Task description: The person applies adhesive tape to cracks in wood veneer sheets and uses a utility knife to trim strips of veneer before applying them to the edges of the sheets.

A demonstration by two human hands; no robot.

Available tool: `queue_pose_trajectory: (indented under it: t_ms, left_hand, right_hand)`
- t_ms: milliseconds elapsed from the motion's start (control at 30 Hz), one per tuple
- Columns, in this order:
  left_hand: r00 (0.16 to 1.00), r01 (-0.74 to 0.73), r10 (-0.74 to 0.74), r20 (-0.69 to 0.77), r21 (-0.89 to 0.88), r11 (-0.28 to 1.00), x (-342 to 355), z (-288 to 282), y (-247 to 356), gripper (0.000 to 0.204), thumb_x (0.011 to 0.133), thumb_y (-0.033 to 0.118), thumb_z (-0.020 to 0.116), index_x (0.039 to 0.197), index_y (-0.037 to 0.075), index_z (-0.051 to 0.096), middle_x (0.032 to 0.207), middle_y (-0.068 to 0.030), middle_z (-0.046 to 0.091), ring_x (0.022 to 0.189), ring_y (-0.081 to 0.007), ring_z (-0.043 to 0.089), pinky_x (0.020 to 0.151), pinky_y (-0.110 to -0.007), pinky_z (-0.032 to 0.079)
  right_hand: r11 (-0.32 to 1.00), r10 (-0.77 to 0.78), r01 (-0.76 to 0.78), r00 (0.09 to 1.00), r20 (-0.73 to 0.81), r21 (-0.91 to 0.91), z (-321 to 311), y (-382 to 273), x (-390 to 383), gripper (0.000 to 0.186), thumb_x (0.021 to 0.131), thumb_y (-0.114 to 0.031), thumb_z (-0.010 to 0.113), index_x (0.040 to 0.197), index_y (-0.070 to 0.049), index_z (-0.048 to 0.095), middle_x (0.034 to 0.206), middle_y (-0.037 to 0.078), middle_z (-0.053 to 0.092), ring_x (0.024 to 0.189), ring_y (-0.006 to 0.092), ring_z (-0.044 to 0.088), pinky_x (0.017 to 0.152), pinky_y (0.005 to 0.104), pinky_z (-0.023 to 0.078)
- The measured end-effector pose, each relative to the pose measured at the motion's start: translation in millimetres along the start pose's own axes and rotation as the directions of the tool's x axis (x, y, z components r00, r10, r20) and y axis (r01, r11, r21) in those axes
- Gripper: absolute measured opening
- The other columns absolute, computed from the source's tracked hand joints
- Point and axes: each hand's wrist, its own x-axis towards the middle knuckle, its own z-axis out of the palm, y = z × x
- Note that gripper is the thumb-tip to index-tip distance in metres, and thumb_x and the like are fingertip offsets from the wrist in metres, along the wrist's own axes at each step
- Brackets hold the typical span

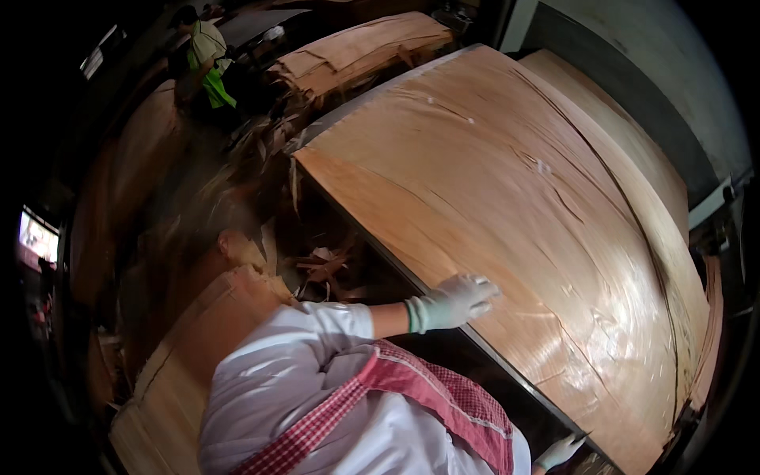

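A wide sheet of wood veneer point(467, 182), pale orange-brown with creases and splits, lies over a table with a dark metal edge point(412, 277). My left hand point(455, 303), in a white glove with a green cuff, is over the near edge of the sheet. Its fingers are stretched out and hold nothing. Farther right along the same edge is my right hand point(560, 451), also gloved in white. Its fingers are drawn together by the table edge, where a small dark tip shows that I cannot make out.
Stacked veneer point(170, 388) stands on my left, with torn scraps point(323, 265) beside it. Another veneer pile point(364, 51) lies beyond the table. A person point(204, 55) with a bright green cloth is at the far left. A grey panel point(625, 87) rises behind the sheet's far right side.
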Motion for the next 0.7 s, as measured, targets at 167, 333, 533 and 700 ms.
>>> queue_pose_trajectory:
  t_ms: [167,333,533,700]
  left_hand:
    - [0.951,-0.174,0.077,-0.300,-0.313,0.934,-77,-180,-10,0.026,0.089,0.013,0.066,0.112,0.003,0.059,0.090,-0.0086,0.066,0.083,-0.0209,0.066,0.072,-0.031,0.052]
    - [0.838,-0.453,0.205,-0.505,-0.435,0.779,-187,-318,5,0.014,0.090,0.017,0.064,0.096,0.005,0.064,0.080,-0.0053,0.063,0.063,-0.0134,0.057,0.059,-0.028,0.046]
    - [0.769,-0.345,0.076,-0.635,-0.311,0.886,-252,-425,-41,0.013,0.087,0.019,0.067,0.091,0.007,0.065,0.082,-0.0038,0.063,0.066,-0.0134,0.058,0.058,-0.028,0.045]
    - [0.762,-0.320,-0.044,-0.646,-0.436,0.841,-267,-487,-115,0.010,0.082,0.017,0.072,0.084,0.009,0.066,0.080,-0.0018,0.063,0.066,-0.0132,0.059,0.056,-0.027,0.044]
  right_hand:
    - [0.775,-0.152,-0.103,0.928,0.341,0.624,141,-344,13,0.056,0.098,-0.021,0.045,0.149,-0.005,0.030,0.142,0.014,0.049,0.117,0.0188,0.055,0.069,0.0244,0.046]
    - [0.697,-0.541,-0.033,0.630,0.556,0.716,271,-591,-140,0.036,0.092,-0.003,0.046,0.127,-0.002,0.055,0.113,0.010,0.062,0.081,0.0134,0.059,0.055,0.0258,0.048]
    - [0.779,-0.600,-0.074,0.195,0.775,0.622,329,-759,-306,0.027,0.098,-0.026,0.053,0.105,0.000,0.058,0.076,0.005,0.058,0.053,0.0109,0.050,0.050,0.0289,0.043]
    - [0.859,-0.492,-0.148,0.025,0.870,0.490,418,-783,-380,0.027,0.095,-0.022,0.054,0.107,0.001,0.060,0.084,0.010,0.062,0.081,0.0183,0.059,0.075,0.0313,0.047]
